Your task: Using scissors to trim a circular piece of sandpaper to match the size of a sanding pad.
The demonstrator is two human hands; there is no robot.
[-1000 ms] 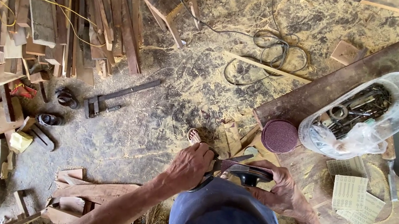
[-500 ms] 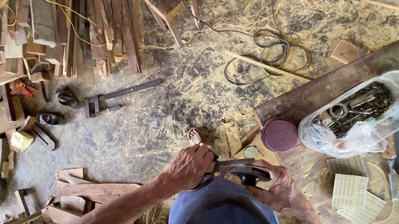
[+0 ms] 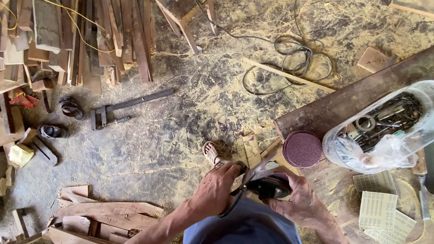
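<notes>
Head view: left hand clamped w/ curled fingers on near side of small black handheld power tool, right hand wrapped round its far side. Tool held just off edge of sawdust-covered wooden workbench, near round maroon sanding disc & clear plastic tub of metal parts.

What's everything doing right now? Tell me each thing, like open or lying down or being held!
Left hand: gripping the black power tool.
Right hand: gripping the tool's other side.
Black power tool: held between both hands.
Round sanding disc: lying flat on the workbench.
Clear plastic jar: on its side, holding metal parts.
Clamp: lying on the floor.
</notes>
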